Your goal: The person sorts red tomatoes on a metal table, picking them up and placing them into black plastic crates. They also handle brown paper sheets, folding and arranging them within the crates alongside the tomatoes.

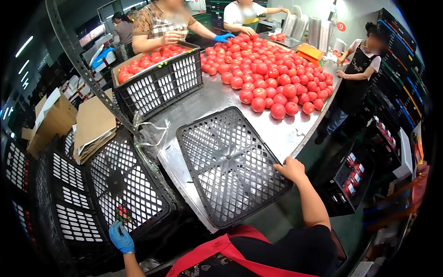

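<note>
A flat black plastic lattice crate lid [229,157] lies on the near end of the metal table, tilted askew. My bare right hand [291,170] is closed on its right edge, with the fingertips partly hidden. My left hand [121,237], in a blue glove, has its fingers bent at the near corner of a second black lattice lid [115,182] at the left. A small red and green patch [122,213] shows just past those fingertips; what it is I cannot make out. Many red tomatoes [272,78] are heaped across the table's far side.
A black crate [159,83] full of tomatoes stands at the table's far left. Two people reach in from the far side, one gloved in blue; another stands at the right. Flattened cardboard [94,122] lies beside a metal post [78,57]. Crates with packed tomatoes [353,175] stand right.
</note>
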`<action>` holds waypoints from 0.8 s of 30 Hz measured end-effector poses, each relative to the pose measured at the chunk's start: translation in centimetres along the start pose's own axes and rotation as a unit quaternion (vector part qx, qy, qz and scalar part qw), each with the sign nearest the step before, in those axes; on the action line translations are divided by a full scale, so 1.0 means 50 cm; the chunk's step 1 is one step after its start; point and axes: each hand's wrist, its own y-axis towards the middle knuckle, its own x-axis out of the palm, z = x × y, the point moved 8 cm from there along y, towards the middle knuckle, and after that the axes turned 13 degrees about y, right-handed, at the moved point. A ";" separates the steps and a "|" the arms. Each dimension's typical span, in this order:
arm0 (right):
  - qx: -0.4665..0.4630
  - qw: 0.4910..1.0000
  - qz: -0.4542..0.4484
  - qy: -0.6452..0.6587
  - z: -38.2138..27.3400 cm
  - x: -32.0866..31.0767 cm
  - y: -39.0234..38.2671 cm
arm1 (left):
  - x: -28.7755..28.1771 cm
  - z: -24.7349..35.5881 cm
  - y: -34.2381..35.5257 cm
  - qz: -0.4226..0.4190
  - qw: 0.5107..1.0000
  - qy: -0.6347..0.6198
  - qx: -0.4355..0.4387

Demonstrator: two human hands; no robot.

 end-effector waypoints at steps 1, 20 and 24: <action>0.008 1.000 -0.017 -0.022 0.006 0.011 -0.009 | -0.003 0.000 -0.001 0.003 1.000 -0.008 0.000; -0.052 0.660 -0.079 0.745 -0.001 -0.074 -0.228 | -0.047 -0.013 -0.041 0.012 0.981 -0.176 -0.076; -0.081 0.646 -0.057 0.757 0.009 -0.094 -0.295 | -0.094 0.007 -0.099 0.036 0.982 -0.173 -0.059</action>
